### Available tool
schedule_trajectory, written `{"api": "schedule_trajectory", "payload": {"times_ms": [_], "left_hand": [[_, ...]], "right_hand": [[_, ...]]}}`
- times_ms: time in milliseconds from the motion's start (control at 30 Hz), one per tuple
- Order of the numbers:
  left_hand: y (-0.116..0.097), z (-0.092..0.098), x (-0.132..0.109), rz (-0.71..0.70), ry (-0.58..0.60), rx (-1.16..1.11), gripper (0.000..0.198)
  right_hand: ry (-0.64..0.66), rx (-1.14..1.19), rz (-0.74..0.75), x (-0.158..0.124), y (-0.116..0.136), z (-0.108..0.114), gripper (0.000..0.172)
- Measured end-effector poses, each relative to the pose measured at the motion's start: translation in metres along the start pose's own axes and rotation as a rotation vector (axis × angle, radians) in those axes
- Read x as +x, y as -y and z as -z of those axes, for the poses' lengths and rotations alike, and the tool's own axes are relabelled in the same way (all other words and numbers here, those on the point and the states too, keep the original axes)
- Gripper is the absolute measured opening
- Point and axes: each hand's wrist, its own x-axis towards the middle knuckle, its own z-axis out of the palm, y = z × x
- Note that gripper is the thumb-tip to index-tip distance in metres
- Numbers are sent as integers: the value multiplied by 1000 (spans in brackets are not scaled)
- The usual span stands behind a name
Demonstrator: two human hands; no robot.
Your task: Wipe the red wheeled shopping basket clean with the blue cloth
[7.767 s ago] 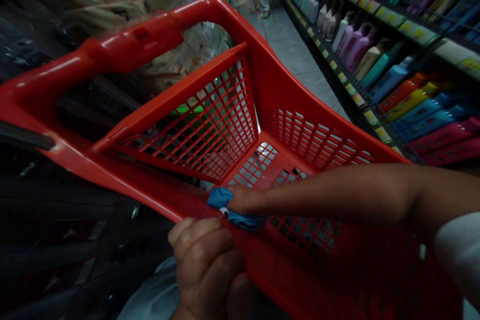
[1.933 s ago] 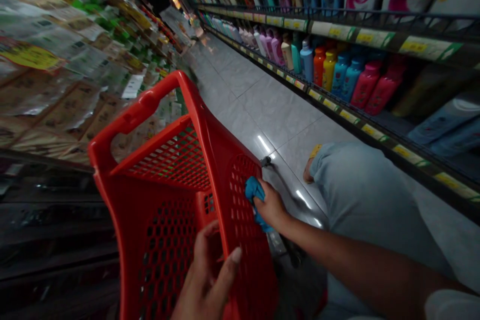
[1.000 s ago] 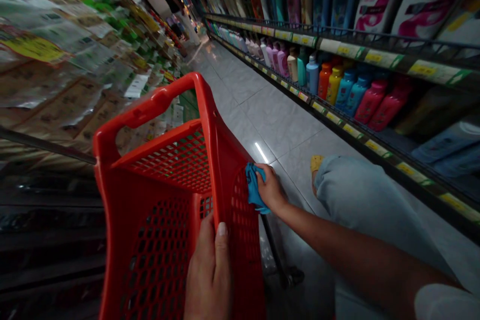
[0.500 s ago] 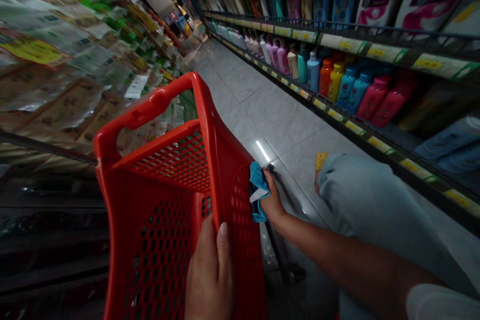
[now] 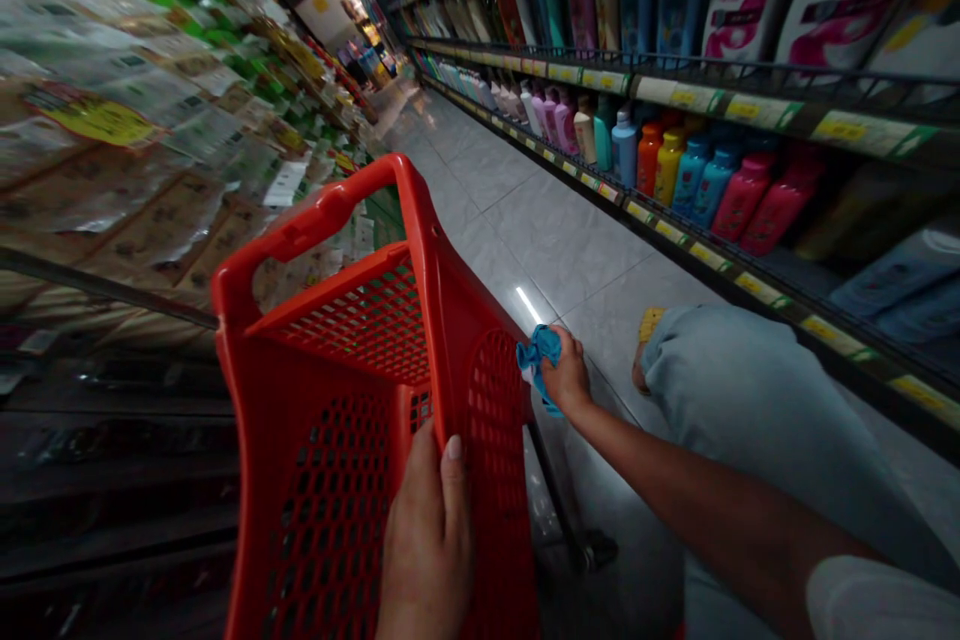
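Note:
A red plastic shopping basket with mesh walls and a thick handle stands tilted in front of me. My left hand rests on its near right rim, fingers laid over the edge and gripping it. My right hand is closed around a bunched blue cloth, held against the outside of the basket's right wall, near its upper edge. My bent knee in light trousers is at the right.
A tiled aisle floor runs away ahead. Shelves of coloured bottles line the right side, packets in bags the left. A dark metal bar with a wheel lies on the floor under the basket.
My right hand with the blue cloth has slid a little further right along the basket's outer wall. My left hand stays on the rim.

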Motion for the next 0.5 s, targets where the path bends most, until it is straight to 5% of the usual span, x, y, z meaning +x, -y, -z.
{"api": "schedule_trajectory", "payload": {"times_ms": [167,367,500], "left_hand": [[-8,2,1,-25,21,-38,51],[-14,1,2,10,22,-4,55],[-10,0,2,10,5,1,57]], "right_hand": [[269,226,280,-39,46,-9,55],[185,205,7,-23,41,-22,44],[221,253,47,-41,46,-29,48]]}}
